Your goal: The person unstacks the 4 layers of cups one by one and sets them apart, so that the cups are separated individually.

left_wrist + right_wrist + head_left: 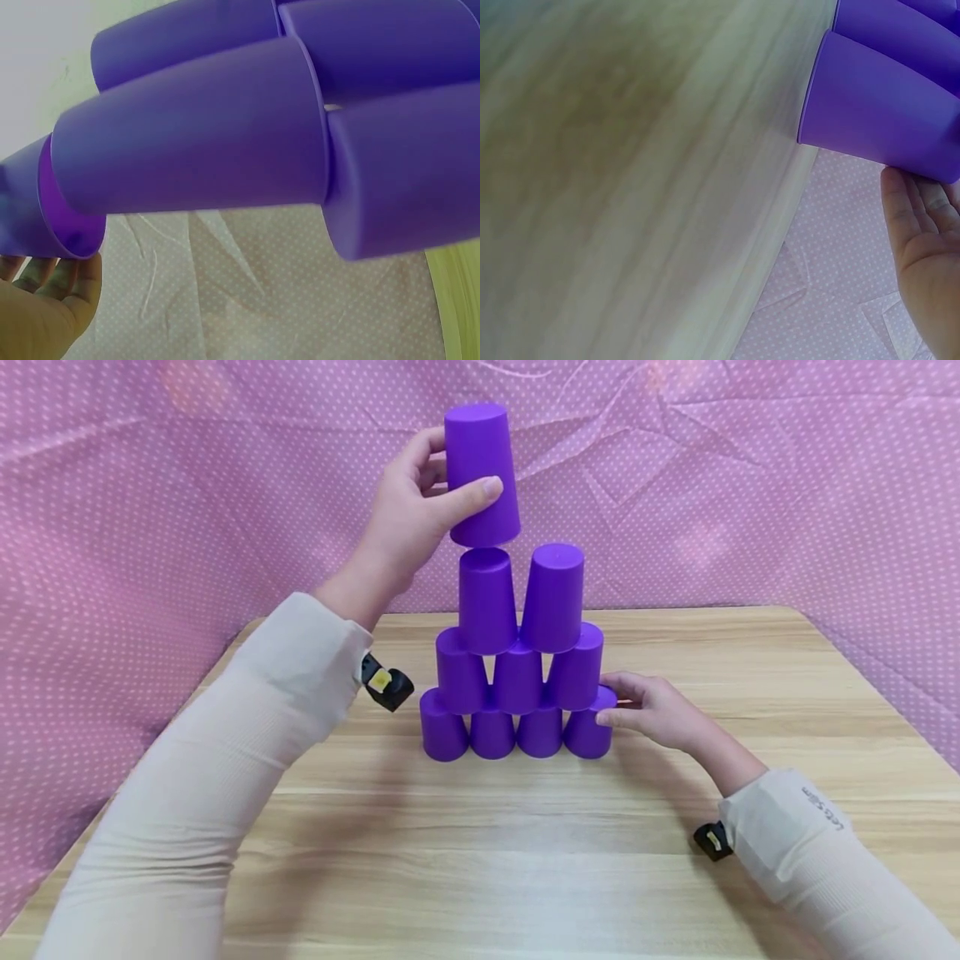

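My left hand (412,514) grips an upside-down purple cup (483,477) over the left cup (487,602) of a two-cup tier. In the left wrist view the held cup (22,202) shows its open rim beside that tier's cup (195,127), with the left hand's fingers (64,281) on it. Below stand a row of three cups and a bottom row of several, all inverted. My right hand (660,714) touches the bottom row's rightmost cup (588,731), its fingers fairly straight; the right wrist view shows the hand (930,255) against the side of that cup (877,105).
The stack stands on a light wooden table (480,877). A pink dotted cloth (225,485) hangs behind it and at both sides. A black strap mount (387,682) sits by the left cuff, another mount (712,842) by the right cuff.
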Tool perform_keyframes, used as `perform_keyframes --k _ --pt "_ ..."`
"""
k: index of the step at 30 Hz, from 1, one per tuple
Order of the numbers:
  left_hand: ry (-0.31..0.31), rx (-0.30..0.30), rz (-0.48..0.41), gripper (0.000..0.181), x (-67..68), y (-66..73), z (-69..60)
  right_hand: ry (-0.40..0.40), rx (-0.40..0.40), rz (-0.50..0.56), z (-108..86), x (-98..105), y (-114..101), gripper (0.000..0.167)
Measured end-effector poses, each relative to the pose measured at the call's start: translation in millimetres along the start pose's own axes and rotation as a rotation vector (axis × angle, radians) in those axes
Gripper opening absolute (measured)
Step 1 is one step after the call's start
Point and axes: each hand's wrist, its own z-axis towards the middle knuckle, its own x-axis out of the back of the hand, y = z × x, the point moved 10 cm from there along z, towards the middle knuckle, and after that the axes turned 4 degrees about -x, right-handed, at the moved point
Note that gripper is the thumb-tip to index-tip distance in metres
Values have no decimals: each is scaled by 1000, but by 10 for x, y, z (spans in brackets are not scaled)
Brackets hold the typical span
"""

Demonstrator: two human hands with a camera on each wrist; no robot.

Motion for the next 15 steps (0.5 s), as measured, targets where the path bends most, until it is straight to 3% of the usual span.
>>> perform_keyframes --k 10,15 --pt "63 9 24 51 236 -64 -28 -1 3 1 -6 -4 -12 49" --pt "105 42 31 49 363 -145 -84 -2 -1 -8 -17 8 -8 49"
